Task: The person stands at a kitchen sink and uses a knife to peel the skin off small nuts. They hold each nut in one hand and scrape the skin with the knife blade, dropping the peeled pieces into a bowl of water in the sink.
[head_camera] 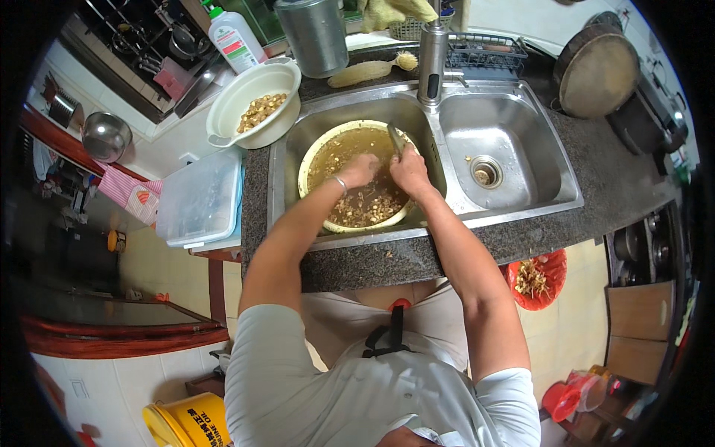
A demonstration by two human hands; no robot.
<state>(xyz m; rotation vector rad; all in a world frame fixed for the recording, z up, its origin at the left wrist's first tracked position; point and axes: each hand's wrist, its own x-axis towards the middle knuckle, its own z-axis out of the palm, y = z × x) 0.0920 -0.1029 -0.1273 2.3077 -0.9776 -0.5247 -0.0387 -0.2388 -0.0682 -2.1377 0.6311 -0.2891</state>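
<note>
A pale yellow basin (pixel 304 177) of murky brown water sits in the left bowl of a steel double sink (pixel 505 94). Small pale chunks and brown scraps float in it, thickest toward the near side. My left hand (pixel 360 170), with a bracelet at the wrist, reaches over the middle of the basin; its fingertips are blurred at the water, so I cannot tell whether they hold anything. Close by on the right, my right hand (pixel 411 172) grips a knife (pixel 396 138), its blade pointing up and away over the basin's far right rim.
Left of the sink, a white colander (pixel 223 106) holds small light-brown pieces (pixel 261 112). Behind stand a steel canister (pixel 313 39), a dried loofah (pixel 360 72) and the faucet (pixel 432 61). A red-lined bin (pixel 550 279) with peelings stands on the floor at right.
</note>
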